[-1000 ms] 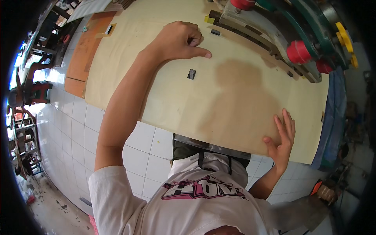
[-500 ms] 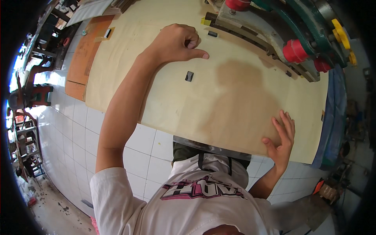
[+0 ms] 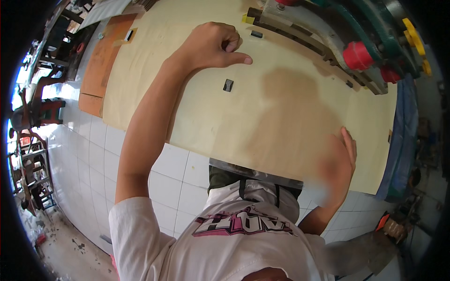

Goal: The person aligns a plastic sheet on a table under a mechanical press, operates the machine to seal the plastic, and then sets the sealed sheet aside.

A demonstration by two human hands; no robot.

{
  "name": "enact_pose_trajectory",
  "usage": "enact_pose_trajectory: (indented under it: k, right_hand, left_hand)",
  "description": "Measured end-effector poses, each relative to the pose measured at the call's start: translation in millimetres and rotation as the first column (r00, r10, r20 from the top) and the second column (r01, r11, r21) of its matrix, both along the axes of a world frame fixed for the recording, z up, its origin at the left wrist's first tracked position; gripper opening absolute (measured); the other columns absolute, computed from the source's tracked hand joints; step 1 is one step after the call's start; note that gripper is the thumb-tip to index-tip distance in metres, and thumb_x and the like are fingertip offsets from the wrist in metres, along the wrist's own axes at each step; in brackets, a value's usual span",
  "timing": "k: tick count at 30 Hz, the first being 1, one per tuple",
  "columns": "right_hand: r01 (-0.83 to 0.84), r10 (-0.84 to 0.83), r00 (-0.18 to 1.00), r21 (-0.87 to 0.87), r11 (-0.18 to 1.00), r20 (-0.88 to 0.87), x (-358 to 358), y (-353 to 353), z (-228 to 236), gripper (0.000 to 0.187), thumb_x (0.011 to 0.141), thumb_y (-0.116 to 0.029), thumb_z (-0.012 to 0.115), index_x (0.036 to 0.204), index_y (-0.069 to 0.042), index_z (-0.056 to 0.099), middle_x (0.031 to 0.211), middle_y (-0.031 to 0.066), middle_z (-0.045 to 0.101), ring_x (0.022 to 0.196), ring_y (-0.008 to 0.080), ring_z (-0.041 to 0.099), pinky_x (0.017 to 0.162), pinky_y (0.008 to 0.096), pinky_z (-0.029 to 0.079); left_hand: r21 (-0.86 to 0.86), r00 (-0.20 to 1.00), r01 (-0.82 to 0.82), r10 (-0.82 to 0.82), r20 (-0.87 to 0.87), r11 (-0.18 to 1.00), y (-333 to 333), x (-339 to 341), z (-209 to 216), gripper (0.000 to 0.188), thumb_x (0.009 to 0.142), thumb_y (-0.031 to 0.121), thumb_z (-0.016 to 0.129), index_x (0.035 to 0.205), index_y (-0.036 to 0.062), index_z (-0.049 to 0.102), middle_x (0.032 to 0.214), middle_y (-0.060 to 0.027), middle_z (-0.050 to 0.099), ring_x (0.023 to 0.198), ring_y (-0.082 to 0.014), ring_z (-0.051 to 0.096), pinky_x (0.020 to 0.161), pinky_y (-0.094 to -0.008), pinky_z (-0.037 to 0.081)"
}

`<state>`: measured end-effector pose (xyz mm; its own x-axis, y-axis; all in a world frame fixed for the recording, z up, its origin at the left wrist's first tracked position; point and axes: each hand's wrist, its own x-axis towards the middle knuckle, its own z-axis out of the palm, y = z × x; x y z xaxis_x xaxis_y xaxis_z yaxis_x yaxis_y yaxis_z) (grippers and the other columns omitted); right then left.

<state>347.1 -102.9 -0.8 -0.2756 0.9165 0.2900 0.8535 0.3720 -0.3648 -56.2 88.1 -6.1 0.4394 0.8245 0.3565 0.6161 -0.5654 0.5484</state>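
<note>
A large pale yellow sheet covers the work surface in front of me. My left hand rests on its far part, fingers curled in and thumb stretched out to the right; nothing shows in it. A small dark block lies just nearer than that thumb, apart from it. Another small dark block lies beyond the thumb, beside the green machine. My right hand is at the sheet's near right part, fingers extended; a blurred patch hides its thumb side. Whether it touches the sheet I cannot tell.
At the far right stands a green machine with red and yellow knobs and a long metal bar. Blue cloth hangs along the right edge. A brown board lies at the left. White floor tiles show below the near edge.
My right hand has turned slightly and shifted a little to the right. My left hand keeps its curled shape in nearly the same place. The view has shifted slightly.
</note>
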Motion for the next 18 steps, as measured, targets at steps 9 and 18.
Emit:
enact_pose_trajectory:
  k: [9,18]
  right_hand:
    - [0.035,-0.034,0.997,0.011,0.999,-0.065,-2.7,0.9,-1.5,0.067,0.085,-0.057,0.069,0.130,-0.007,0.065,0.147,0.0178,0.051,0.130,0.0395,0.050,0.110,0.0523,0.036]
    - [0.026,-0.026,1.000,0.023,0.999,0.014,-0.5,2.2,-1.5,0.061,0.090,-0.054,0.065,0.128,-0.005,0.065,0.145,0.0156,0.053,0.133,0.0401,0.048,0.110,0.0504,0.038]
  left_hand:
    - [-0.045,1.000,0.002,-0.003,-0.008,0.999,1.6,-1.6,-1.0,0.054,0.069,0.030,0.089,0.058,0.0043,0.043,0.060,-0.0048,0.047,0.056,-0.0215,0.043,0.054,-0.0349,0.036]
    - [-0.024,1.000,0.008,-0.008,0.014,1.000,2.2,-0.2,-3.3,0.052,0.069,0.029,0.089,0.058,0.0043,0.044,0.060,-0.0047,0.048,0.056,-0.0214,0.044,0.054,-0.0350,0.037]
